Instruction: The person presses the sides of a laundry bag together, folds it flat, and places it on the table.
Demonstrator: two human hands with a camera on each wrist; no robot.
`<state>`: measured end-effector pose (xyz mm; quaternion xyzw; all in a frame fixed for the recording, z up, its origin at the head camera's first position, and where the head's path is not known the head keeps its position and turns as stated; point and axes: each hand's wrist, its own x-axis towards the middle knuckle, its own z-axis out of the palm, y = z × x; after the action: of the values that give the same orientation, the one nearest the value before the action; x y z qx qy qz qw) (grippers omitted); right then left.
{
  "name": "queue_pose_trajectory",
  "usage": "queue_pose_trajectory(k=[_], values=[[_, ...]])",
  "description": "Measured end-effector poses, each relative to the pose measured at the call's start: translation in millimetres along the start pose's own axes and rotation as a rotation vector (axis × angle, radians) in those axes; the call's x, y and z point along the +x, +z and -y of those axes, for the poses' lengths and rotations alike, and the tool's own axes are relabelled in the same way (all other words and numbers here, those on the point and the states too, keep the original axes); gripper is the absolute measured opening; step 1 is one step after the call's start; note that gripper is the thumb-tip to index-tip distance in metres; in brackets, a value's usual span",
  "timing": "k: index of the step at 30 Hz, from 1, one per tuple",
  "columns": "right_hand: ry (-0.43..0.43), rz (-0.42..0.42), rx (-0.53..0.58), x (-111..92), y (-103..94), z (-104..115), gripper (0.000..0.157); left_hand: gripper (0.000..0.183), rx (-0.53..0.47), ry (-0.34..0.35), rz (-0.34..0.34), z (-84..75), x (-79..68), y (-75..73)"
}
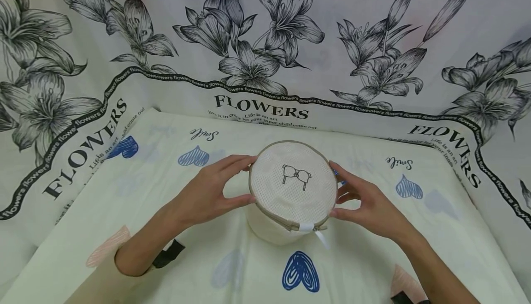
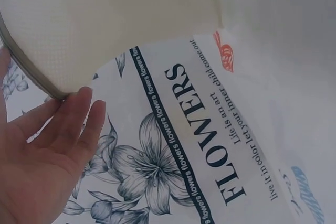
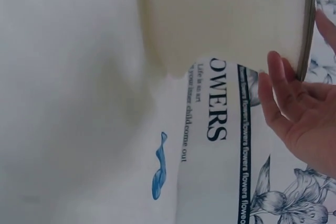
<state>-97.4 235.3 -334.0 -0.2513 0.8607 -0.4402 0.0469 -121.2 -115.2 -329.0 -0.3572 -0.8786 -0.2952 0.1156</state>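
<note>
A round white mesh laundry bag (image 1: pixel 293 181) stands upright at the middle of the cloth-covered surface. Its flat lid has a black line drawing, a beige zipper round the rim and a white tab (image 1: pixel 307 226) at the front. My left hand (image 1: pixel 211 188) holds the rim from the left, thumb low and fingers high. From the other side my right hand (image 1: pixel 365 202) holds it, fingertips at the rim. The left wrist view shows the left fingertips (image 2: pixel 84 94) against the zipper edge. In the right wrist view, fingers of the right hand (image 3: pixel 310 114) rest along the bag's side.
A pale cloth (image 1: pixel 199 253) with blue and pink hearts covers the surface. Behind it hangs a white curtain (image 1: pixel 323 82) printed with black lilies and "FLOWERS" lettering. A black strap (image 1: pixel 169 253) shows by the left wrist, below a beige sleeve (image 1: pixel 112 281).
</note>
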Motion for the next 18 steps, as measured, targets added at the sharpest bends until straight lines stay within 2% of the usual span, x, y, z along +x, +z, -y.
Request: queue_pose_trajectory(k=[5,10,18], values=[[0.013,-0.014,-0.009,2,2.4,9,0.098,0.072,-0.07,0.004,-0.011,3.0,0.6,1.4],[0.024,-0.023,-0.03,6,5.8,24,0.099,0.074,-0.079,0.013,0.001,5.6,0.3,2.7],[0.019,-0.034,-0.029,11,10.6,27,0.101,0.083,-0.082,-0.05,0.04,7.6,-0.7,7.0]])
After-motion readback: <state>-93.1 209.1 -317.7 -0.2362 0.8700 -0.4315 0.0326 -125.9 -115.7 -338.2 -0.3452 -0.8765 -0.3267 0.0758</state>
